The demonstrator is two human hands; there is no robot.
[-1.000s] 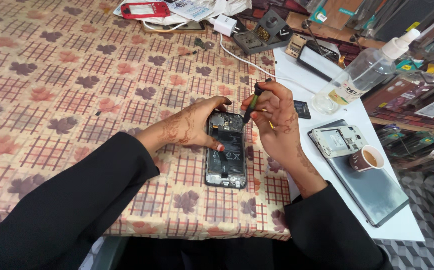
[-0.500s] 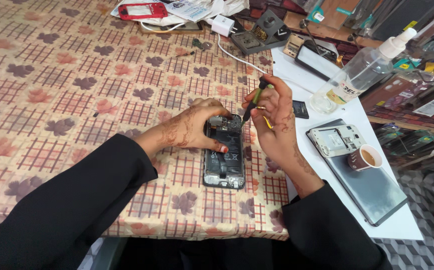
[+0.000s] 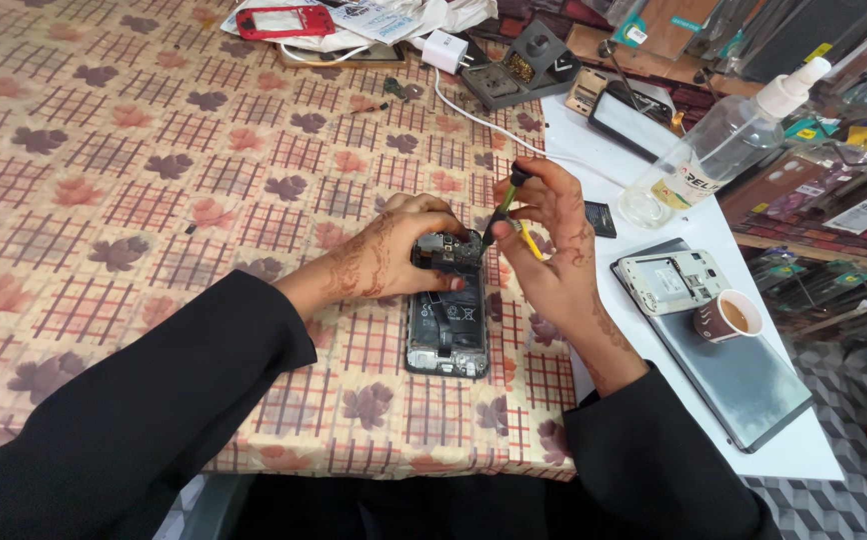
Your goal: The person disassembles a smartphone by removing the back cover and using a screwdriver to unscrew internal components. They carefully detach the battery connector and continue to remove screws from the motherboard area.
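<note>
black opened phone [image 3: 446, 322] is lying on the patterned worktop [image 3: 154, 160]; left hand [image 3: 394, 255] fingers are clamped on its top, right hand [image 3: 544, 240] fingers are pinching a screwdriver [image 3: 502, 212] there.

A table under a leaf-patterned cloth [image 3: 154, 180] bears an opened phone [image 3: 446, 325], a white charger [image 3: 446, 50], and a red phone frame [image 3: 284, 20].

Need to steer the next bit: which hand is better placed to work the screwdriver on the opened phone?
Right. The right hand already holds the screwdriver, tip at the opened phone's top end; the left hand is occupied steadying that end.
</note>
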